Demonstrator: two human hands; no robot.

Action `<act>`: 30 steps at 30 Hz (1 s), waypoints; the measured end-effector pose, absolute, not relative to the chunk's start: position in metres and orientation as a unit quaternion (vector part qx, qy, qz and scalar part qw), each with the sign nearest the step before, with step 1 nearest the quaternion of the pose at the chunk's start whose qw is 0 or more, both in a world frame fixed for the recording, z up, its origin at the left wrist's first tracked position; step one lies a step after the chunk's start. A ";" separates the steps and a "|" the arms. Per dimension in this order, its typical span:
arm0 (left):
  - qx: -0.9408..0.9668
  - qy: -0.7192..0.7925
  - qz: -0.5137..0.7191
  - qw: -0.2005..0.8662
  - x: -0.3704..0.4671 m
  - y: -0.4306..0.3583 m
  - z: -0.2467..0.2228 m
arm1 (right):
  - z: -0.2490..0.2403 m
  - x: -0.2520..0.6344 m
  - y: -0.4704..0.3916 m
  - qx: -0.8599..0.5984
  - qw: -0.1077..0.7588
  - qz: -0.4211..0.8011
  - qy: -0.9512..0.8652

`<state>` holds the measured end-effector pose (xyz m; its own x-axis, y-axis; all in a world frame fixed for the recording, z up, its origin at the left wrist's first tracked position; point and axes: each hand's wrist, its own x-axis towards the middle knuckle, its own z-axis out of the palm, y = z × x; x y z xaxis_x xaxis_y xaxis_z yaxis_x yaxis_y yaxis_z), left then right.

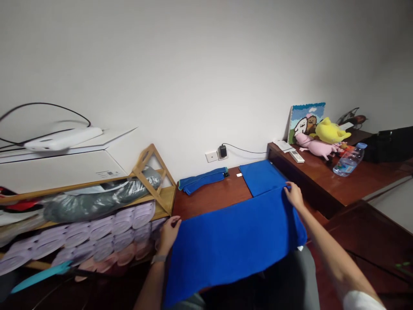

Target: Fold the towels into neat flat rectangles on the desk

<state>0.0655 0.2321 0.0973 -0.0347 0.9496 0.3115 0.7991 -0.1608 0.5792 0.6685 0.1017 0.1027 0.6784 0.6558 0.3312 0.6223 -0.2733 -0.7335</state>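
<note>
A bright blue cloth (232, 237) stretches between my hands, its far edge raised and its near part hanging down over my lap. At its far left corner, my left hand (170, 234) pinches the edge. My right hand (294, 196) is closed on the far right corner. Just beyond, a flat blue cloth (261, 176) lies on the brown wooden surface (209, 200); the held cloth overlaps its near edge in this view. Against the wall at the back left lies a blue rolled or folded cloth (203, 179) with a greenish edge.
At left, a wooden rack (155, 176) holds lilac slippers (106, 230), a plastic-wrapped bundle (103, 202) and a white box (64, 170). A raised desk (322, 181) at right carries a water bottle (350, 161), plush toys (318, 146) and a remote (297, 156). A black plug (223, 150) sits in the wall.
</note>
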 end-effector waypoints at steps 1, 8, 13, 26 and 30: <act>0.687 0.641 0.330 0.091 0.076 0.231 0.085 | 0.088 0.654 0.106 -0.814 0.417 0.011 -0.404; 0.781 0.564 0.263 0.053 0.101 0.180 -0.003 | -0.010 0.577 0.074 -0.779 0.267 0.027 -0.566; 0.790 0.568 0.226 0.050 0.094 0.178 -0.025 | -0.023 0.590 0.069 -0.778 0.245 0.036 -0.577; 0.771 0.594 0.216 0.077 0.080 0.198 -0.037 | -0.052 0.601 0.090 -0.743 0.315 0.085 -0.585; 0.730 0.597 0.290 0.161 0.086 0.197 -0.022 | -0.048 0.587 0.099 -0.709 0.446 0.156 -0.524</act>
<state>0.0864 0.1971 -0.0219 0.1185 0.9656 0.2314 0.7783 -0.2351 0.5823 0.5875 0.0989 -0.0476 0.4028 0.8814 0.2469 0.6034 -0.0528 -0.7957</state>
